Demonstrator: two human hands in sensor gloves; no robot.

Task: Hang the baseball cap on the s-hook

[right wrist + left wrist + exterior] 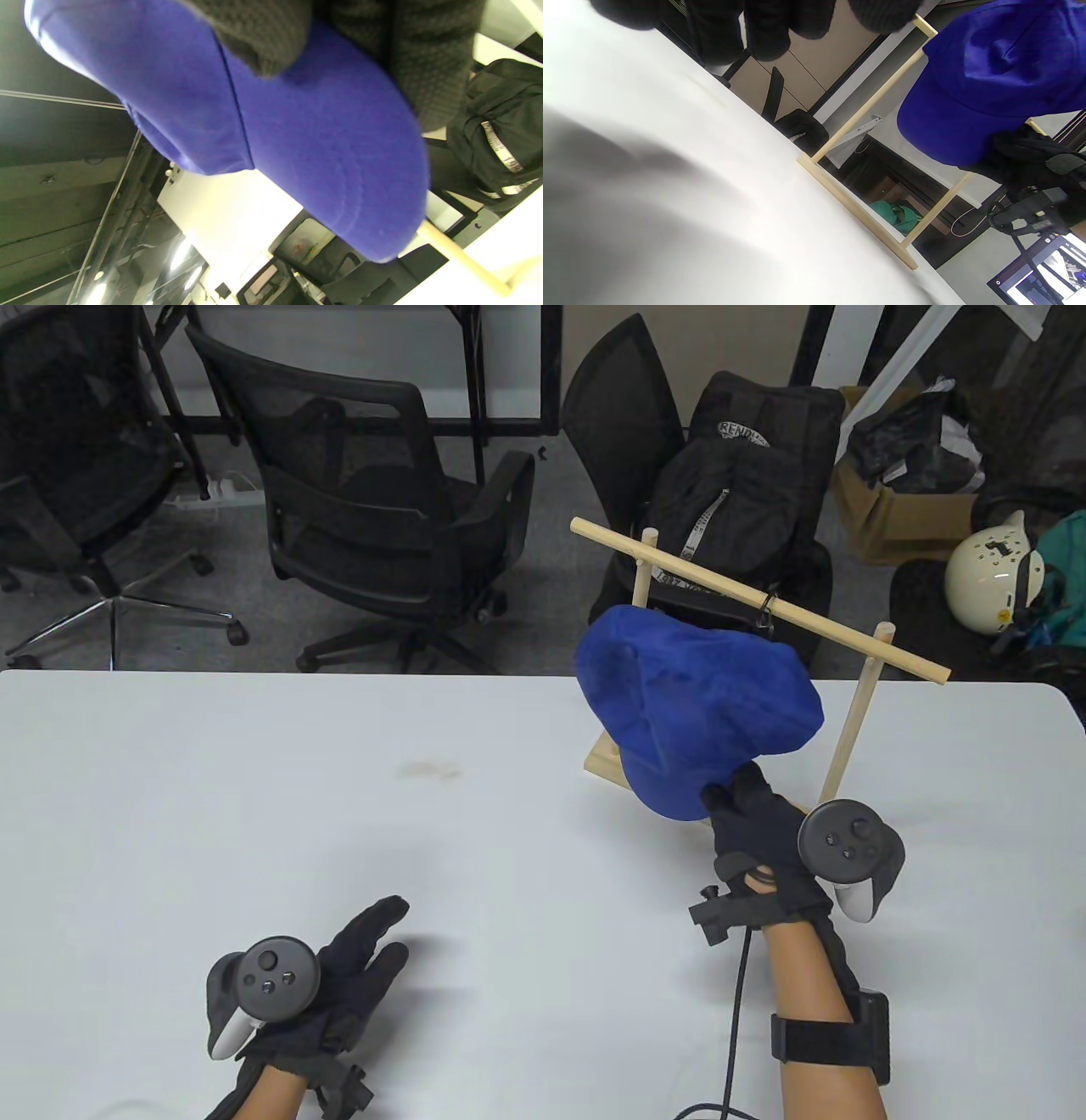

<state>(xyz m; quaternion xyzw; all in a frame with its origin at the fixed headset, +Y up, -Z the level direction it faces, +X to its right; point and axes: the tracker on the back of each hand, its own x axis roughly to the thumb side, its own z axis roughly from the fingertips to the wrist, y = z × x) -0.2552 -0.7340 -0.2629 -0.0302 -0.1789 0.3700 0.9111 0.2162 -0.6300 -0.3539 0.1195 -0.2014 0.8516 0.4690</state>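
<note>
While the cap is aloft: the right hand (755,823) pinches the baseball cap (696,704) by its brim, thumb on 1 face and fingers on the other.
Cap position: raised off the table (254,780) near its far edge, in front of the wooden rack (848,729), crown just below the crossbar.
S-hook (766,612): a small dark hook on the crossbar, just above the crown; whether they touch, I cannot tell.
Left hand (339,976): holds nothing, fingers spread loosely, low over the near-left part of the table.
Handling: likely light and soft, the crown sagging; the brim looks stiffer, so it is the steadier place to grip.
Hanging point: probably the rear strap or opening, not visible now.
</note>
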